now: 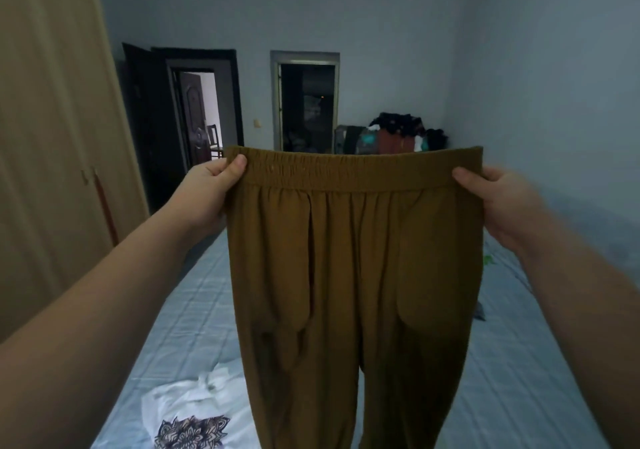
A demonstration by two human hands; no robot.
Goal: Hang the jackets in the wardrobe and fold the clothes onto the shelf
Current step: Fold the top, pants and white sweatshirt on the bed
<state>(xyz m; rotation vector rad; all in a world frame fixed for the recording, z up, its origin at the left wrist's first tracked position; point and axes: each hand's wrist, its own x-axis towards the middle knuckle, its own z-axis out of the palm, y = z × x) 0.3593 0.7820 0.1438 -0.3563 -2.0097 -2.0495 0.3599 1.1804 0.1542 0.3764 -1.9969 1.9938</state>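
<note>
The trousers (353, 275) are a plain mustard brown all over, waistband and legs alike. The bed sheet (180, 310) is pale blue crossed by faint lines in a grid, and the T-shirt (180, 398) lying on it is white with a black mandala-like print (190, 431). The wardrobe (45, 136) is light tan with faint vertical streaks, the wall (346, 15) pale grey-blue, the door (152, 129) near black, and the far clothes pile (398, 133) mixes black, rust red and teal

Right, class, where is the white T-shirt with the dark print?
Head view, lower left: the white T-shirt lies crumpled on the pale blue bed, just left of the hanging brown trousers.
</note>
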